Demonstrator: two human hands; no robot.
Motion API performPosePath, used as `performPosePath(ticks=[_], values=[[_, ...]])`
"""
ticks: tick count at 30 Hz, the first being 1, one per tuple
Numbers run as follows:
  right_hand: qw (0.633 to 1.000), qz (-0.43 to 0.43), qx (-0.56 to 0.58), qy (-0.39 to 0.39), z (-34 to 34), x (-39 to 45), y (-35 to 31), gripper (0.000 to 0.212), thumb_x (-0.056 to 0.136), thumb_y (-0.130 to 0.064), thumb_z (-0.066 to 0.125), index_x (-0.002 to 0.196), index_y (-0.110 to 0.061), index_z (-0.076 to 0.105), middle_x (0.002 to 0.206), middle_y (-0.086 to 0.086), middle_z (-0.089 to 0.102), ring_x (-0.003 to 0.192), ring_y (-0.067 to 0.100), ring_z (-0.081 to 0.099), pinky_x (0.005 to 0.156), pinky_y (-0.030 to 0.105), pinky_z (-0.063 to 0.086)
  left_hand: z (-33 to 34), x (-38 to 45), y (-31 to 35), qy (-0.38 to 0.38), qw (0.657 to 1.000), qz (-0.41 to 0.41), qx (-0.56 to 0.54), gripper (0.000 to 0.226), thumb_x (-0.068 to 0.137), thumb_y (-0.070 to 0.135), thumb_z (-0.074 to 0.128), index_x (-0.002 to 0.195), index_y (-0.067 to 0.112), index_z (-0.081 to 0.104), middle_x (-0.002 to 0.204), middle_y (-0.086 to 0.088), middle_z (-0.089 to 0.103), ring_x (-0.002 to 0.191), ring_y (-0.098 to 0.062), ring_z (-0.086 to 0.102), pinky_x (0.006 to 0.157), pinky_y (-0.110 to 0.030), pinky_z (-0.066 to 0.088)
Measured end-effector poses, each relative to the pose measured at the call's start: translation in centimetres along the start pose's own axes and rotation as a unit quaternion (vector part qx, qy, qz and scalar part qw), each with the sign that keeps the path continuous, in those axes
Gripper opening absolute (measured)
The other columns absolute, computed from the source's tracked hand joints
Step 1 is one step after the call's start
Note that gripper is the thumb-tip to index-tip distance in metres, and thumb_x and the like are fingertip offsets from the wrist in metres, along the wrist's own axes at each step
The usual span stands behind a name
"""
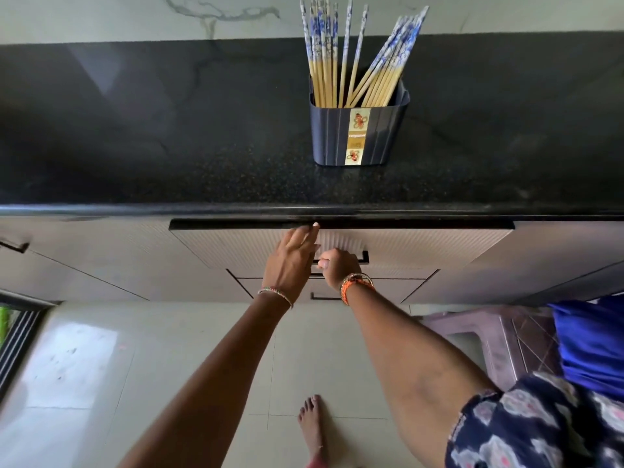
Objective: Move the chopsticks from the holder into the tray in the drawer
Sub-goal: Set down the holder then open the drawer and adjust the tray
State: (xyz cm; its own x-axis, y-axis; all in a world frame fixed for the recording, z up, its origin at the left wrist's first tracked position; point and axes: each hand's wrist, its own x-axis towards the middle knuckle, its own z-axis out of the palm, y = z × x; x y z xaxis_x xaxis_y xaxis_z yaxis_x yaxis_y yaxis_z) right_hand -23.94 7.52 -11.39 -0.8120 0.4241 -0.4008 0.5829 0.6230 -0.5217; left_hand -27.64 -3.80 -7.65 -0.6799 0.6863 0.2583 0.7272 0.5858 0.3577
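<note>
1. Your one view comes from your head, facing forward and steeply down.
2. It looks over the desk (169,146) edge, drawer front (422,248) close below, floor (202,366) beneath.

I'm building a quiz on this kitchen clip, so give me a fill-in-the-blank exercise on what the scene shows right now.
1. The chopsticks stand in a dark blue ____ on the countertop.
2. The right hand grips the drawer's ____.
3. The left hand rests with straight fingers on the ____ front.
4. The tray is ____ in view.

Missing words: holder; handle; drawer; not
</note>
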Motion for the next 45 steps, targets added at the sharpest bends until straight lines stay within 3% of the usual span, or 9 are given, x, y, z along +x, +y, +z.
performPosePath(ticks=[2, 7, 9, 11, 14, 16, 18, 21, 45], values=[[1.000, -0.013, -0.004, 0.005, 0.8, -1.0, 0.6, 0.026, 0.094, -0.016, 0.047, 0.103, -0.005, 0.068, 0.106, 0.015, 0.071, 0.105, 0.033, 0.062, 0.094, 0.036, 0.046, -0.3, 0.3, 0.1, 0.024, 0.999, -0.018, 0.012, 0.037, 0.090, 0.014, 0.050, 0.126, 0.004, 0.050, 0.115, -0.015, 0.060, 0.105, -0.030, 0.055, 0.087, -0.039, 0.052], [0.999, -0.017, 0.019, -0.020, 1.6, -4.8, 1.6, 0.030, 0.090, -0.008, 0.051, 0.061, -0.015, 0.054, 0.076, 0.009, 0.057, 0.078, 0.025, 0.053, 0.073, 0.022, 0.038, -1.1, 1.3, 1.4, -0.090, 0.988, -0.083, -0.090, 0.025, 0.092, 0.011, 0.046, 0.105, 0.009, 0.067, 0.104, -0.010, 0.072, 0.096, -0.026, 0.064, 0.085, -0.033, 0.047], [0.999, -0.020, -0.006, -0.030, 1.5, -7.3, 1.5, 0.022, 0.091, -0.009, 0.050, 0.080, -0.012, 0.069, 0.093, 0.016, 0.066, 0.091, 0.031, 0.062, 0.078, 0.026, 0.046, -1.4, 0.4, 1.6, -0.130, 0.982, -0.100, -0.099, 0.025, 0.092, 0.010, 0.045, 0.100, 0.009, 0.069, 0.101, -0.011, 0.073, 0.092, -0.028, 0.066, 0.081, -0.036, 0.051], [0.991, -0.086, -0.044, 0.095, 0.8, -11.6, 1.7, 0.028, 0.088, -0.009, 0.048, 0.097, -0.015, 0.073, 0.102, 0.009, 0.070, 0.096, 0.029, 0.066, 0.072, 0.028, 0.050, -1.7, -2.1, 2.7, -0.158, 0.977, -0.098, -0.107, 0.024, 0.092, 0.010, 0.045, 0.098, 0.008, 0.068, 0.099, -0.013, 0.072, 0.091, -0.030, 0.065, 0.082, -0.037, 0.051], [0.928, -0.186, 0.008, 0.322, -2.9, -14.1, 0.7, 0.025, 0.082, -0.012, 0.050, 0.088, -0.018, 0.073, 0.088, 0.000, 0.074, 0.084, 0.020, 0.066, 0.067, 0.025, 0.047, -2.1, -3.1, 2.8, -0.166, 0.973, -0.114, -0.112, 0.024, 0.091, 0.009, 0.045, 0.096, 0.006, 0.068, 0.099, -0.015, 0.072, 0.092, -0.033, 0.064, 0.081, -0.034, 0.048], [0.960, -0.149, 0.001, 0.238, -5.8, -12.6, 0.6, 0.022, 0.085, -0.014, 0.057, 0.097, -0.016, 0.075, 0.101, 0.003, 0.075, 0.097, 0.024, 0.067, 0.078, 0.028, 0.049, -2.8, -3.0, 2.6, -0.186, 0.969, -0.114, -0.117, 0.025, 0.091, 0.017, 0.049, 0.096, 0.005, 0.070, 0.101, -0.014, 0.072, 0.095, -0.032, 0.064, 0.086, -0.037, 0.049], [0.997, -0.040, -0.025, 0.054, -6.8, -13.0, 1.4, 0.019, 0.087, -0.026, 0.062, 0.095, -0.016, 0.076, 0.105, 0.005, 0.074, 0.101, 0.028, 0.066, 0.075, 0.026, 0.047, -3.6, -4.7, 3.5, -0.219, 0.963, -0.112, -0.113, 0.025, 0.089, 0.027, 0.055, 0.097, 0.010, 0.071, 0.100, -0.011, 0.073, 0.094, -0.028, 0.064, 0.086, -0.033, 0.050], [0.997, -0.016, -0.057, -0.055, -6.4, -14.7, 2.2, 0.023, 0.084, -0.035, 0.066, 0.100, -0.023, 0.076, 0.109, 0.002, 0.073, 0.102, 0.026, 0.066, 0.074, 0.026, 0.045, -4.4, -8.1, 4.7, -0.239, 0.958, -0.117, -0.111, 0.023, 0.084, 0.031, 0.062, 0.098, 0.016, 0.072, 0.100, -0.007, 0.074, 0.092, -0.022, 0.064, 0.077, -0.022, 0.043], [0.991, -0.050, -0.084, -0.093, 0.6, -32.6, 6.2, 0.017, 0.082, -0.037, 0.070, 0.097, -0.031, 0.077, 0.103, -0.003, 0.075, 0.095, 0.023, 0.066, 0.067, 0.024, 0.041, -6.7, -27.5, 10.9, -0.302, 0.940, -0.110, -0.111, 0.021, 0.087, 0.031, 0.058, 0.101, 0.022, 0.070, 0.090, -0.006, 0.073, 0.079, -0.021, 0.062, 0.073, -0.031, 0.050]])
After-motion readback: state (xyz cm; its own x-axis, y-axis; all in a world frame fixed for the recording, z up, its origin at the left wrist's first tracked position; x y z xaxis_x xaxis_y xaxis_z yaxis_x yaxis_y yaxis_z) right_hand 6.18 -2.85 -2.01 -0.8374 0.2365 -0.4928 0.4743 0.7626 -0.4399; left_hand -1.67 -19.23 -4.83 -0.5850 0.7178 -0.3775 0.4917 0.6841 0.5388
